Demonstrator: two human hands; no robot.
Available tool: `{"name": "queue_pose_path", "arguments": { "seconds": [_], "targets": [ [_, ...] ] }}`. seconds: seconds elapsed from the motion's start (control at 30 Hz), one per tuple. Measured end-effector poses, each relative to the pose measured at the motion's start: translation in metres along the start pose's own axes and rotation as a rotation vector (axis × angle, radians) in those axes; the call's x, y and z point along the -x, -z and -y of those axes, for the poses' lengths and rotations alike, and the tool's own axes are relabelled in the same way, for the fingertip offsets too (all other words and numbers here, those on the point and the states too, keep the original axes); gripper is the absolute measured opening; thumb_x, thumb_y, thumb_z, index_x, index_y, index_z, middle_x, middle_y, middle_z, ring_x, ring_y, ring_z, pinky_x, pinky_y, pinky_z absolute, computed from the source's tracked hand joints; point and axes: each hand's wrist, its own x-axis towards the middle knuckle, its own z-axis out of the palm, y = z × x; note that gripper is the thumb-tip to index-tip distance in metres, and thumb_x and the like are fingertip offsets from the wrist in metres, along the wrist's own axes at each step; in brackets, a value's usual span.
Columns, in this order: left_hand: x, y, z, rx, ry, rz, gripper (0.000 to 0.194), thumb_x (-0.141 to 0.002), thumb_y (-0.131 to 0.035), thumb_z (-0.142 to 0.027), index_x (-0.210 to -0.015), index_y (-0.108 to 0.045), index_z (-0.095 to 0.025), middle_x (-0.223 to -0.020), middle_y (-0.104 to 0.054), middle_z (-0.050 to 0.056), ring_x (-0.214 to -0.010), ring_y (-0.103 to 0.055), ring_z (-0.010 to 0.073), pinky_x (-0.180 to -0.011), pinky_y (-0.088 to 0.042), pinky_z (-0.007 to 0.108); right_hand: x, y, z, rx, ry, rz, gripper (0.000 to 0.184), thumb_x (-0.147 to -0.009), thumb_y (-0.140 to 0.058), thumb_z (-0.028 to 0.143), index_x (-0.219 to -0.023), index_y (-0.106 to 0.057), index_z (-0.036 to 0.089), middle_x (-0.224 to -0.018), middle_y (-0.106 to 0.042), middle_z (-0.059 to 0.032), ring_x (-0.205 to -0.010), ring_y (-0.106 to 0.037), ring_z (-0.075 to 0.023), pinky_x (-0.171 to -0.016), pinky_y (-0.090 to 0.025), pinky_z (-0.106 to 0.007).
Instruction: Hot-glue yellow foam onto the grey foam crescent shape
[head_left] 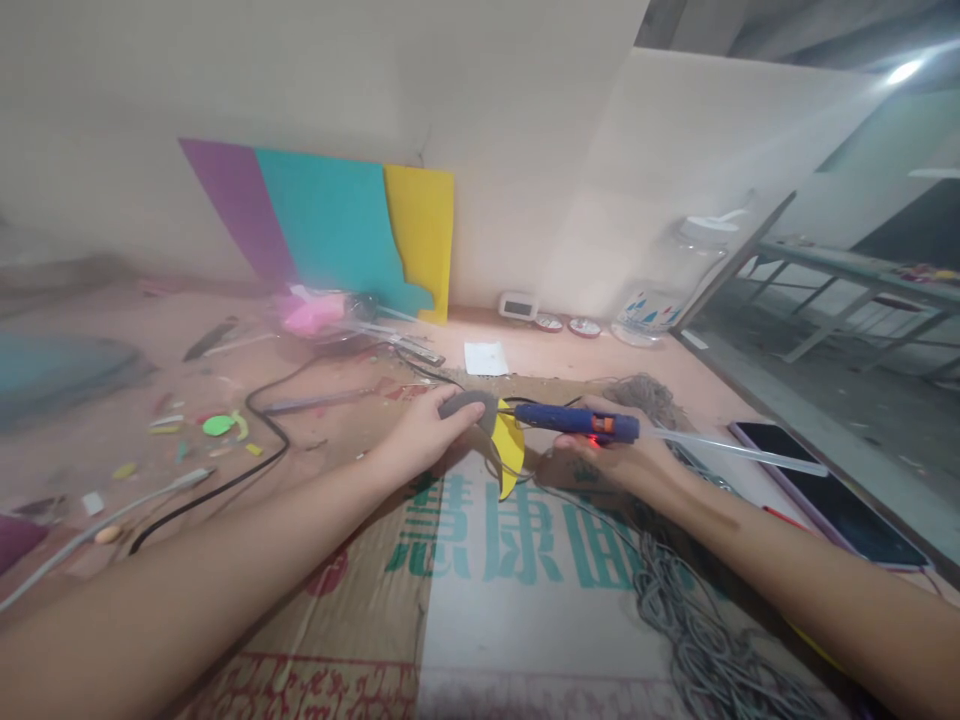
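Observation:
My right hand (600, 450) is closed round a blue hot glue gun (566, 420) that points left, its small red light lit. A long clear glue stick (742, 450) juts from its back end. In my left hand (439, 425), between thumb and fingers, is a grey piece (471, 405) that looks like felt or foam. A yellow crescent-shaped piece (510, 450) hangs at its right edge, and the glue gun's nozzle reaches the place where the two meet. Thin grey cord (547, 490) trails below them; whether it joins the pieces, I cannot tell.
Flattened cardboard (360, 610) covers the table's front. Tangled grey cord (697, 620) and a phone (832, 490) lie to the right. Coloured scraps and a black cable (277, 430) lie left. Coloured sheets (330, 225) lean on the back wall; a clear bottle (667, 280) stands back right.

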Motion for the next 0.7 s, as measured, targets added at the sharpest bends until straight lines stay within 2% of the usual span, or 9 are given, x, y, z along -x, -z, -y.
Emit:
{"name": "queue_pose_path", "arguments": {
  "seconds": [0.37, 0.53, 0.7],
  "targets": [
    [-0.001, -0.001, 0.003, 0.015, -0.024, 0.005, 0.027, -0.082, -0.057, -0.043, -0.074, -0.052, -0.017, -0.055, -0.05, -0.006, -0.049, -0.044, 0.0091, -0.048, -0.032, 0.02, -0.001, -0.002, -0.005, 0.055, 0.009, -0.081, 0.029, -0.075, -0.067, 0.045, -0.071, -0.056, 0.019, -0.062, -0.056, 0.0005, -0.055, -0.051, -0.0151, -0.048, -0.037, -0.026],
    [0.0, -0.001, 0.002, 0.056, 0.001, 0.029, 0.028, -0.081, -0.058, -0.045, -0.077, -0.052, -0.017, -0.055, -0.05, -0.006, -0.049, -0.044, 0.0091, -0.047, -0.032, 0.02, -0.001, 0.001, 0.004, -0.008, -0.029, -0.033, 0.027, -0.075, -0.065, 0.044, -0.069, -0.054, 0.02, -0.061, -0.055, -0.0002, -0.055, -0.051, -0.0159, -0.047, -0.036, -0.027],
    [0.001, -0.002, 0.001, 0.081, 0.015, 0.03, 0.028, -0.081, -0.058, -0.045, -0.076, -0.052, -0.017, -0.056, -0.051, -0.005, -0.049, -0.044, 0.0093, -0.047, -0.031, 0.02, 0.0, 0.003, 0.006, -0.046, -0.044, -0.05, 0.029, -0.074, -0.065, 0.045, -0.066, -0.051, 0.021, -0.06, -0.054, 0.0001, -0.053, -0.05, -0.0161, -0.046, -0.035, -0.027]
  ]
}}
